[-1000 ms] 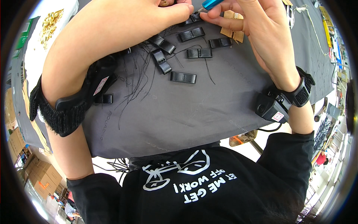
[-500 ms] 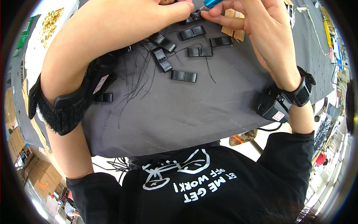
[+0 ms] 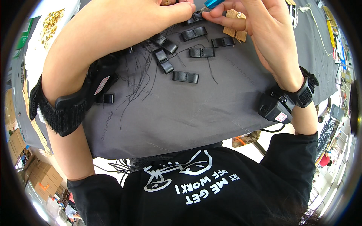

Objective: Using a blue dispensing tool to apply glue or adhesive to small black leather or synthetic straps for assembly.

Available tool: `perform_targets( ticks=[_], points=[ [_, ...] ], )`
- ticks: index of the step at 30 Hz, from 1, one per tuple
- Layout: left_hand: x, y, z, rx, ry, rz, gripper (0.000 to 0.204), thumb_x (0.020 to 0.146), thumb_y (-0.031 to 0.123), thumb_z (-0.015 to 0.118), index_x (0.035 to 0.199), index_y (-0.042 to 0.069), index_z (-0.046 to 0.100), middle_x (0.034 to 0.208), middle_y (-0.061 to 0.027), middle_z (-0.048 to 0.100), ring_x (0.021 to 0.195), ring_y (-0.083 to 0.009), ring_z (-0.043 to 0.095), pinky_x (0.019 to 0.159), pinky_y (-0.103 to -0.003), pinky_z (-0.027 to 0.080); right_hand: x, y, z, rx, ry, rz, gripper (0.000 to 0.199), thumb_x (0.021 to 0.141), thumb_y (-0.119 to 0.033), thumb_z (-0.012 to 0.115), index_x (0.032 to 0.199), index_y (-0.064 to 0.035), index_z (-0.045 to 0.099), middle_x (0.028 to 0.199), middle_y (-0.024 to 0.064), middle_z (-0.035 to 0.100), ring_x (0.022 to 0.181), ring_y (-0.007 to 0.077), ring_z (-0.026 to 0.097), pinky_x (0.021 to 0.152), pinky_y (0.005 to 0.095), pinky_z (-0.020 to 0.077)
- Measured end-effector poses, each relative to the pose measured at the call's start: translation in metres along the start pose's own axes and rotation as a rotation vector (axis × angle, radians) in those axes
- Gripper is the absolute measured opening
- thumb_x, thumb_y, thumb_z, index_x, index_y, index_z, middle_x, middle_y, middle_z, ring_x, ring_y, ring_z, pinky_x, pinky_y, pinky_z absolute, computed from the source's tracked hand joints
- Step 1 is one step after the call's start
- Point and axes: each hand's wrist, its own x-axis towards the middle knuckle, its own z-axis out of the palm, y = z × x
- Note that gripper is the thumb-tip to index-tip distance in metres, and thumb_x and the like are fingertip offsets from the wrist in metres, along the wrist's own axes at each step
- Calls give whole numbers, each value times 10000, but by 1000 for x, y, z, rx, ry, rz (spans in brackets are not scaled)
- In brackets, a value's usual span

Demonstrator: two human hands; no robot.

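Observation:
Near the top edge, my left hand (image 3: 175,8) is closed, its fingers partly cut off by the picture's edge. A small black leather-like loop (image 3: 195,17) with thread is at its thumb and fingertips. My right hand (image 3: 260,26) pinches a shiny blue slim tool (image 3: 213,3). The tool's pale tip points down at that loop, and a right fingertip is beside it. Below the hands lie several more black loops, among them one with small holes (image 3: 202,52) and a plain one (image 3: 185,77). A tan textured strip (image 3: 235,26) sits behind the right fingers.
Loose black threads (image 3: 132,79) trail over the grey cloth-covered table (image 3: 181,116). At the far left, gold-coloured small parts (image 3: 52,24) lie on white plastic. Another black piece (image 3: 107,98) is next to the left forearm. A pale string (image 3: 316,30) lies at far right.
Hardly anything differs. The blue tool and the right fingertips have shifted very slightly to the left; the loops on the table stay where they were.

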Motion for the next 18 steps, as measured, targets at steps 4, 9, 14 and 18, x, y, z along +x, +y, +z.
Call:
perform_targets(
  ticks=[4,9,14,18],
  points=[
    [1,-1,4,-24,67,-27,204,953,173,648,917,-28,654,618,-63,554,562,-155,492,551,-323,403,0,4,-2,60,-5,-26,290,1090,-322,542,1232,-103,415,912,64,665,768,130,712,702,304,648],
    [5,-43,8,-341,18,79,139,998,139,637,975,3,618,745,51,443,701,-40,408,617,-236,347,1,-1,-1,127,52,-8,261,1097,-322,523,1205,-112,414,906,70,653,743,152,696,705,384,664],
    [-1,-23,6,-120,-10,41,175,877,91,730,994,18,622,706,24,347,658,-72,370,587,-271,329,0,-10,-8,327,117,17,235,1104,-328,498,1169,-127,397,921,94,651,708,179,686,684,439,672],
    [-2,-20,13,-113,-30,-2,189,852,76,740,973,17,608,715,5,354,659,-86,376,587,-275,335,-2,-11,-12,325,121,15,212,1107,-316,485,1166,-136,389,931,106,652,693,188,684,656,454,672]
  ],
)
